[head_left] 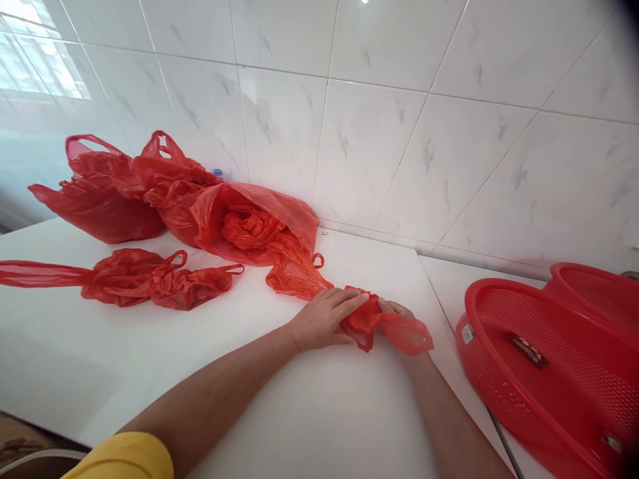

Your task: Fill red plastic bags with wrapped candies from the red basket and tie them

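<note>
Both hands are on a thin red plastic bag [363,318] just above the white table [279,399]. My left hand [327,316] is closed around its left part, fingers over the top. My right hand [397,309] grips it from the far side, partly hidden behind a handle flap that hangs over the wrist. Left of my left hand, crumpled red plastic [294,269] spills out of a larger open red bag [294,209] that lies on its side. Whether the held bag joins that plastic, I cannot tell.
Two full red bags [120,206] lean at the back left by the tiled wall [279,120]. Smaller knotted red bags [164,283] lie in front of them. On the right stand red perforated baskets [479,299], the nearer one with a small dark packet [526,349] inside.
</note>
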{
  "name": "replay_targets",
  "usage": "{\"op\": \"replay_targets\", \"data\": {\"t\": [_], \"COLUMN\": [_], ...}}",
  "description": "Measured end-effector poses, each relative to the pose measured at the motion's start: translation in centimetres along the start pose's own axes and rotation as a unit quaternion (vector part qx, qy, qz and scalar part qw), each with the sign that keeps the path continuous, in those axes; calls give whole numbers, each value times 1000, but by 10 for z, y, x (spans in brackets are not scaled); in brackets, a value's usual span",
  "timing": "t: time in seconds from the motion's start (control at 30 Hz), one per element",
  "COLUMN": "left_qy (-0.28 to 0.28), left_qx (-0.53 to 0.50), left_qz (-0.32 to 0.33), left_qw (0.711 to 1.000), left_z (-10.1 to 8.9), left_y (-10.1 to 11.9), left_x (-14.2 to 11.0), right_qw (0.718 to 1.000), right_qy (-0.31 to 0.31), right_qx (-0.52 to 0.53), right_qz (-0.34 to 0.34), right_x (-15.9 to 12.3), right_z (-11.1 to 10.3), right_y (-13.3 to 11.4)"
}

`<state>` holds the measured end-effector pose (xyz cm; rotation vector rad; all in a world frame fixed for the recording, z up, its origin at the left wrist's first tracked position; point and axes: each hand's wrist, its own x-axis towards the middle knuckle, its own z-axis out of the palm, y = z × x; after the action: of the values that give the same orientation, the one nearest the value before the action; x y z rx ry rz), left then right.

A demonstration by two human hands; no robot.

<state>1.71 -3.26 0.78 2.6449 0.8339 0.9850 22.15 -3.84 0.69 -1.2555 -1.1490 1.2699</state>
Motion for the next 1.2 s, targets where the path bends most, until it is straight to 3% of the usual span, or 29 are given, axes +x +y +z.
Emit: {"op": "replay_targets", "data": {"t": [0.1,0.17,0.3,0.43,0.5,0.6,0.7,0.8,0.9,0.97,1.1,1.13,1.2], "left_qy": [-25,6,135,172,185,199,236,273,289,317,396,392,330], "left_qx": [-74,-166,-355,-407,-427,-503,-575,-582,-559,-503,-271,-233,-216], "left_qz": [-58,-149,-301,-324,-336,-342,-325,-342,-357,-370,-343,-321,-285], "left_qw": [995,975,875,836,819,769,713,685,690,714,808,830,874], "left_z": [5,6,4,0,0,0,-3,-8,-13,-18,-27,-28,-27], "left_y": [0,-5,-13,-10,-7,-6,-12,-23,-33,-35,-29,-24,-13], "left_x": [-1,-3,-5,-2,-1,2,3,3,1,0,0,0,1], "right_qw": [997,992,971,975,986,993,993,989,987,988,985,981,968], "right_qy": [-46,-39,17,-40,-81,-116,-109,-74,-54,-31,82,128,217], "right_qx": [29,93,230,218,145,29,37,97,127,137,146,130,46], "right_qz": [50,70,69,11,-2,-5,38,81,81,61,-30,-59,-118], "right_x": [-4,-2,6,2,-4,-8,-5,-1,0,1,2,1,-3], "right_z": [-3,-12,-31,-28,-18,-7,-13,-31,-44,-48,-47,-46,-40], "right_y": [-3,-3,1,1,-2,-6,-7,-5,-4,-4,-9,-11,-16]}}
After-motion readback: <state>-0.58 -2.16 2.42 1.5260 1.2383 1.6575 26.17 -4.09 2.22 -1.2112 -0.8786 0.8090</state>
